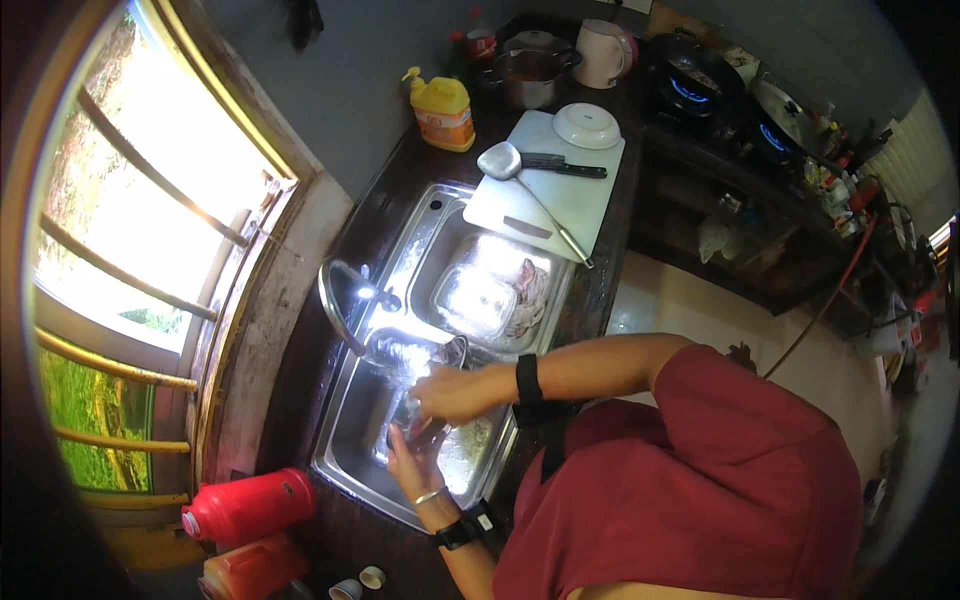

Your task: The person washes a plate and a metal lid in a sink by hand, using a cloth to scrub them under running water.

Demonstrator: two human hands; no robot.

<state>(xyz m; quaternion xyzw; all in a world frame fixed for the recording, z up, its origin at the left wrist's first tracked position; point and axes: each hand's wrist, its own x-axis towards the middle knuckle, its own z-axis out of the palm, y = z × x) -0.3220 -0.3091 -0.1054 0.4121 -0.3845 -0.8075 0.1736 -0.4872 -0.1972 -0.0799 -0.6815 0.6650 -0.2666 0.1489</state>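
Note:
Both my hands are over the near basin of a stainless steel double sink (341, 465). My left hand (416, 465) is low in the basin, its fingers around a shiny dark-edged object (429, 435) that I cannot make out. Above that object is my right hand (454, 394), fingers curled and knuckles up; what lies under them is hidden. Just beyond the right hand, a dark rounded rim (455, 350) shows near the divider. The curved metal tap (335, 307) reaches over the sink. In the far basin are a clear plastic container (474, 304) and a crumpled greyish item (531, 296).
A white cutting board (544, 199) overlaps the sink, bearing a metal spatula (540, 202), a black-handled knife (581, 171) and an upturned plate (586, 125). A yellow pump jug (442, 112) stands behind. Two lit burners (688, 91) are far right; a red thermos (251, 506) lies near left.

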